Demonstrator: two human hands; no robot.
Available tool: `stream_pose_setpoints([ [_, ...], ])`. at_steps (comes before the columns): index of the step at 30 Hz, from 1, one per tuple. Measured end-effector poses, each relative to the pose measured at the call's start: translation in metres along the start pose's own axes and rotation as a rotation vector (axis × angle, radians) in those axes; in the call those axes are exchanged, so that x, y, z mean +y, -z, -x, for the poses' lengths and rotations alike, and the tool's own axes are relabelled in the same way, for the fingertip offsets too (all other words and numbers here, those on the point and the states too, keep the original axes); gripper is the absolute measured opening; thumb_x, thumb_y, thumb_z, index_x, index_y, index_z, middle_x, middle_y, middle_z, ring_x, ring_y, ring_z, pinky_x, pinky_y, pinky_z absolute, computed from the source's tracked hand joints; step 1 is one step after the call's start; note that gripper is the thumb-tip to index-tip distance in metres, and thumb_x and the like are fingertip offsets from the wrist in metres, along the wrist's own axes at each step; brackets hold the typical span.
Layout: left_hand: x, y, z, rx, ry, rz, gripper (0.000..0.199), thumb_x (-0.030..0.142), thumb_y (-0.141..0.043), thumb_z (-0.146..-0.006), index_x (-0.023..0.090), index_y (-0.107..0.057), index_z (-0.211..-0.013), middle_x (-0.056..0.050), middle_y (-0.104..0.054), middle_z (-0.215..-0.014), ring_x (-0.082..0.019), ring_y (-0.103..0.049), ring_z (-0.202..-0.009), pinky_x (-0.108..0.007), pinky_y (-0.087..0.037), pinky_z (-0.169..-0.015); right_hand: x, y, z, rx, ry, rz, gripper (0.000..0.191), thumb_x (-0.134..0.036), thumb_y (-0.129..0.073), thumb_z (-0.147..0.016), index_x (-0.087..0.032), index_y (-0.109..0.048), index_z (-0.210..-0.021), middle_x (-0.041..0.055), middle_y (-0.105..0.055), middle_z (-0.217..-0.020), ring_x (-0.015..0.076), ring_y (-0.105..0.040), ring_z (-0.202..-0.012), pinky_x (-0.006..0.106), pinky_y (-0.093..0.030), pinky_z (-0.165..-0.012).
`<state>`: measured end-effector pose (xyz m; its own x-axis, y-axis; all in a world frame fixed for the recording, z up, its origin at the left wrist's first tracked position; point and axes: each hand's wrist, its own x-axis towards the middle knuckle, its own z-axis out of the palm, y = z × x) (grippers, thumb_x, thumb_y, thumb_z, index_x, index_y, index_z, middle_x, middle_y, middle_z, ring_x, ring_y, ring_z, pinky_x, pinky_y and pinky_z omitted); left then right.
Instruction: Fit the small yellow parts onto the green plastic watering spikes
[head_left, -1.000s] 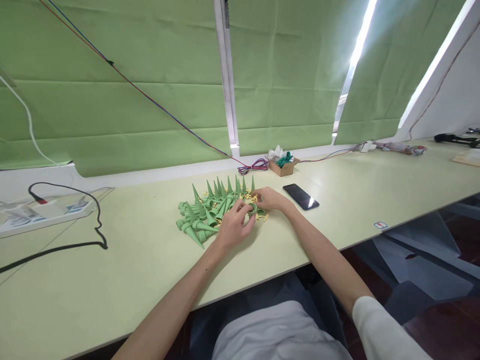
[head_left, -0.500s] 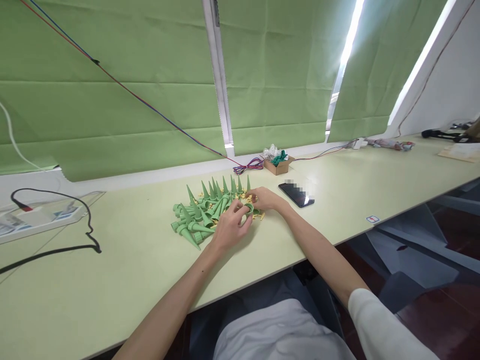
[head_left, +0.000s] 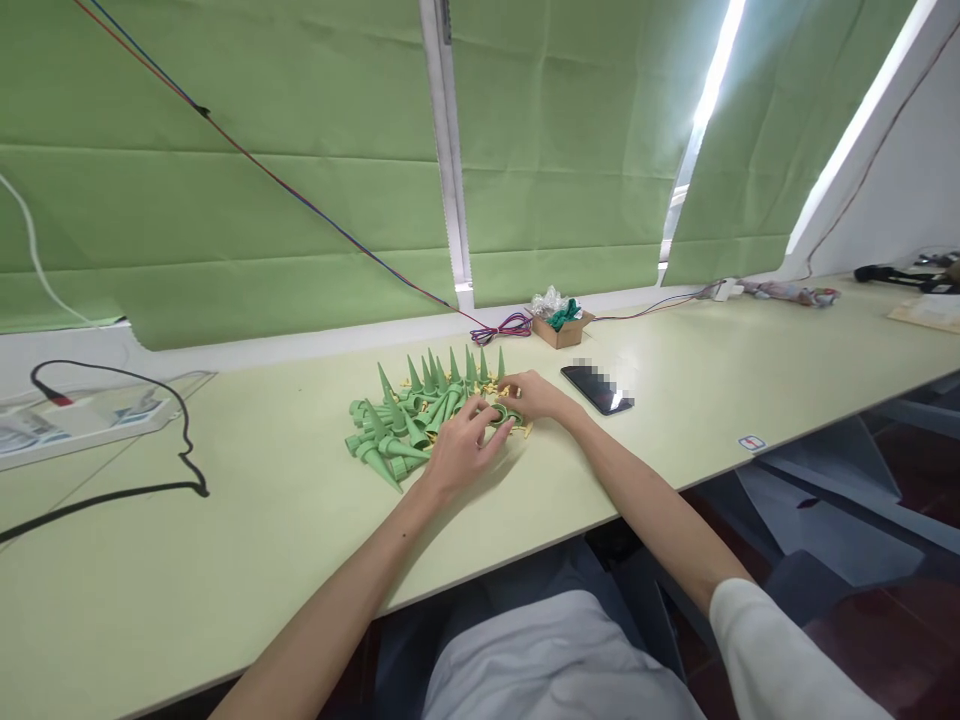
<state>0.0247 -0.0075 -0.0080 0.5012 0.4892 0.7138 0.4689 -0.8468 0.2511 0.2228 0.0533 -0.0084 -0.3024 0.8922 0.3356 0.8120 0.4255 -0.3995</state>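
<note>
On the table lies a pile of green plastic cone spikes (head_left: 397,420), several standing point up and others lying on their sides. Small yellow plastic pieces (head_left: 491,388) are scattered among them. My left hand (head_left: 466,440) is at the pile's right side, thumb and fingers apart. Just beyond its fingertips is a round green opening (head_left: 500,412), apparently a cone's wide end. My right hand (head_left: 531,394) reaches in from the right with its fingers bent together over the yellow pieces. What those fingertips pinch is hidden.
A black phone (head_left: 598,389) lies right of my hands. Behind it stand a small cardboard box (head_left: 559,331) with green and clear material and a bundle of wire (head_left: 501,329). A power strip (head_left: 90,432) with a black cable is at the left.
My left thumb has spread away from the fingers, and the green opening formerly between them now sits beyond the fingertips. My right hand stays over the yellow pieces. The view has shifted slightly.
</note>
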Motion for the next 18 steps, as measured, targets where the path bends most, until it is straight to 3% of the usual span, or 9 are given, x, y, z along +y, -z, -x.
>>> stream_pose_setpoints([
  [5,-0.002,0.008,-0.002,0.059,0.09,0.091,0.024,0.032,-0.045,-0.098,0.018,-0.054,-0.08,-0.002,-0.051,-0.08,-0.011,-0.046,-0.063,-0.025,-0.039,-0.058,0.013,0.004,-0.001,0.21,-0.039,-0.091,0.016,-0.026,-0.061,-0.088,-0.015,-0.073,-0.088,0.0035,-0.072,-0.073,0.0121,-0.06,-0.064,0.023,-0.044,-0.07],
  [8,-0.004,0.011,-0.003,0.115,0.163,0.121,0.026,0.032,-0.043,-0.099,0.018,-0.051,-0.078,-0.001,-0.051,-0.075,-0.012,-0.047,-0.064,-0.026,-0.038,-0.059,0.017,0.011,0.001,0.27,-0.069,-0.09,0.018,-0.024,-0.058,-0.088,-0.014,-0.073,-0.086,0.0042,-0.072,-0.074,0.0124,-0.06,-0.062,0.024,-0.044,-0.07],
  [15,-0.001,0.012,-0.003,0.088,0.349,0.251,0.027,0.041,-0.047,-0.096,0.02,-0.049,-0.08,0.001,-0.048,-0.067,-0.011,-0.045,-0.054,-0.025,-0.034,-0.052,0.017,0.016,0.004,0.211,-0.088,-0.021,0.02,-0.022,-0.056,-0.088,-0.014,-0.074,-0.089,0.0056,-0.072,-0.075,0.0141,-0.061,-0.066,0.025,-0.044,-0.072],
  [18,0.002,0.013,-0.003,0.09,0.441,0.372,0.024,0.045,-0.05,-0.094,0.021,-0.047,-0.09,0.002,-0.052,-0.077,-0.007,-0.044,-0.049,-0.023,-0.035,-0.049,0.015,0.015,0.004,0.171,-0.078,-0.013,0.019,-0.022,-0.057,-0.088,-0.014,-0.074,-0.09,0.0056,-0.072,-0.076,0.0136,-0.06,-0.066,0.024,-0.043,-0.071],
])
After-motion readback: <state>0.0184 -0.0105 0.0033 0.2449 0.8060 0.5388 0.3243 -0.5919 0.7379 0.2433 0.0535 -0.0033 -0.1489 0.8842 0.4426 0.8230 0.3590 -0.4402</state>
